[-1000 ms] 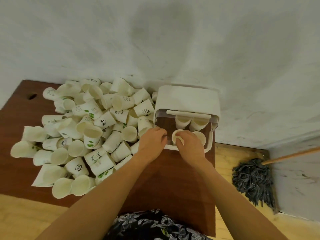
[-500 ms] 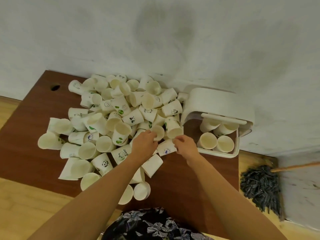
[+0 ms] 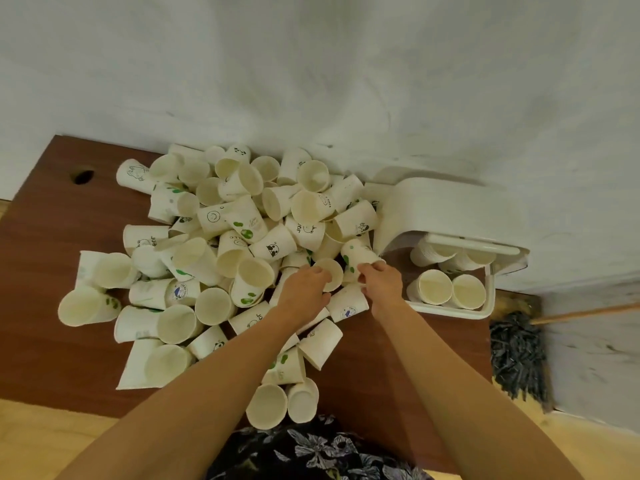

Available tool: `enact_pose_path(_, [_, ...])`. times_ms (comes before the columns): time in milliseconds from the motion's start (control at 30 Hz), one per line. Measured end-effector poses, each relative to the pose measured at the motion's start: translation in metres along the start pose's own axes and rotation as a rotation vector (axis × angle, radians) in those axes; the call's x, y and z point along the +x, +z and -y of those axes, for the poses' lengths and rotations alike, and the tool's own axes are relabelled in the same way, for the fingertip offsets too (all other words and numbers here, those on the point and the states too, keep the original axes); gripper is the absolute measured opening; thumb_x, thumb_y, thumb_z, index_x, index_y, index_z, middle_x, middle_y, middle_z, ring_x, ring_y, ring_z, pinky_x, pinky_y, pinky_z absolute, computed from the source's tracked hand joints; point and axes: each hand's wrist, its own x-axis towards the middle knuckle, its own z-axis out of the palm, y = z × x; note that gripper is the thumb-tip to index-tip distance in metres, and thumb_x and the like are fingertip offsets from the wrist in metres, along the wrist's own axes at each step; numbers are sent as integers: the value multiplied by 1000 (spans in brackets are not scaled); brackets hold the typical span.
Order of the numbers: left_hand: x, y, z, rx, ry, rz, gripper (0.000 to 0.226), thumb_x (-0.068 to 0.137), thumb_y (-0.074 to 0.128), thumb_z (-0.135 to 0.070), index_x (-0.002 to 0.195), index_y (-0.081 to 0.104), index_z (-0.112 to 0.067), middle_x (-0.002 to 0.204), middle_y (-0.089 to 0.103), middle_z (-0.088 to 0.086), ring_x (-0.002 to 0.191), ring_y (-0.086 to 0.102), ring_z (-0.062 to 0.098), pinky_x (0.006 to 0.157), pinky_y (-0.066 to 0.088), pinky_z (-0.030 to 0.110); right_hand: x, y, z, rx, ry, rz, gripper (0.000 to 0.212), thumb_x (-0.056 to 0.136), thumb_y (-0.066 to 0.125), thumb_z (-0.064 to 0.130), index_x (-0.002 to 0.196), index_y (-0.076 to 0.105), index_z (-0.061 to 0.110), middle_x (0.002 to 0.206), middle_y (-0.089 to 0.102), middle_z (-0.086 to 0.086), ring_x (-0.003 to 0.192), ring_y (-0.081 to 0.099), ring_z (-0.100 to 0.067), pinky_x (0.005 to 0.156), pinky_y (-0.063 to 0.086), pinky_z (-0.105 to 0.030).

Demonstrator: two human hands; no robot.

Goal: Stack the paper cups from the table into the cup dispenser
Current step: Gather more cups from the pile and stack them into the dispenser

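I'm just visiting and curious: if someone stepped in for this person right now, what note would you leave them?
Left hand: closed on a cup at the pile's right edge.
Right hand: gripping a green-dotted cup beside the dispenser.
Done: four stacks of cups sit in the dispenser's open tray.
Left: the large pile of loose cups covering the table; nest them and load them in.
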Motion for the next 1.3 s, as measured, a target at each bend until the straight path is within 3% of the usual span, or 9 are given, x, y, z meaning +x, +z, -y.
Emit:
enact_pose_path(233, [15,7,-6,88,1,66,22,92,53,-15,108,66,-9,112,60,8,106,54,28,79,49,36,-22,-15,10,-240,-222,-48,12,87,61,19,88,65,8,82,66,-5,71,57,-17,64,48,-34])
enact_pose_path(367, [15,9,-9,27,-18,-33,19,92,52,-15,100,69,-11,99,63,4,96,57,24,75,50,35,-29,-31,7,-301,-337,-27,14,89,58,19,94,62,7,86,66,-6,79,62,-25,69,52,-42])
enact_pose_path(533, [5,-8,-27,-103,-4,-214,16,90,56,-16,99,67,-11,96,63,1,93,54,20,76,45,32,-40,-57,0,-297,-456,-48,14,93,57,16,106,63,13,94,64,3,78,58,-5,58,42,-12])
enact_pose_path(700, [-8,-19,-59,-193,15,-367,9,87,62,-20,93,65,-14,87,58,-6,82,50,13,68,34,24,-48,-88,-8,-293,-623,-112,10,95,58,19,103,63,15,84,60,9,75,59,-11,69,55,-32])
enact_pose_path(800, [-12,-18,-87,-231,40,-411,6,86,64,-20,91,65,-16,87,59,-6,80,53,13,70,42,26,-47,-114,-15,-324,-725,-150,7,95,60,18,99,64,15,85,61,8,78,59,-11,66,51,-26])
enact_pose_path(967, [-10,-4,-139,-270,109,-414,8,87,64,-15,94,67,-14,89,62,-2,82,55,15,71,45,27,-36,-168,-32,-392,-742,-214,12,95,60,21,104,65,17,95,64,3,85,58,-12,65,37,-11])
enact_pose_path(1133, [2,16,-180,-266,158,-389,9,87,65,-15,96,67,-14,90,63,-3,82,55,13,73,46,27,-19,-220,-43,-438,-714,-266,18,96,55,21,110,66,18,98,67,2,88,60,-15,71,47,-27])
enact_pose_path(1300, [16,32,-206,-223,179,-347,13,89,64,-16,102,68,-14,97,64,-3,91,56,13,79,47,27,-1,-253,-46,-521,-693,-274,22,97,55,20,114,69,15,103,69,-7,88,61,-21,68,41,-25])
